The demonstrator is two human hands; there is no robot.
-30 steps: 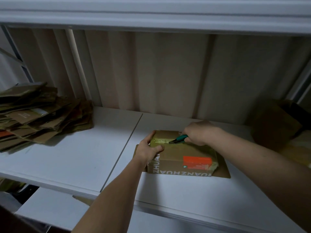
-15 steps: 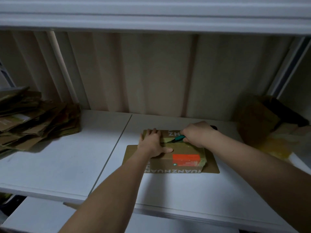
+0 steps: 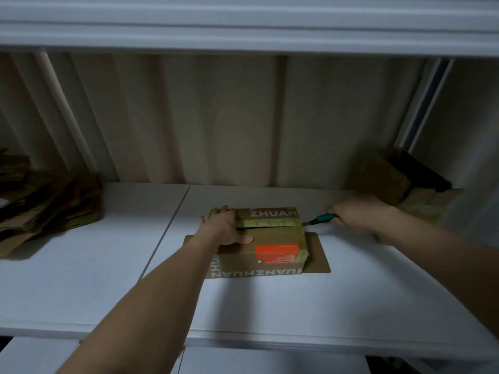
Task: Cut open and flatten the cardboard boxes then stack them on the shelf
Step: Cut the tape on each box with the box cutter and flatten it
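Both hands (image 3: pixel 224 225) (image 3: pixel 356 211) on box (image 3: pixel 270 238); knife (image 3: pixel 321 219) at right edge.

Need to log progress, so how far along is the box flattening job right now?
Done: a pile of flattened cardboard lies at the shelf's left. In hand: the left hand presses the taped box while the right hand holds the green knife at the seam's right end; the tape looks split. Left: flattening and stacking this box, plus more boxes at right.
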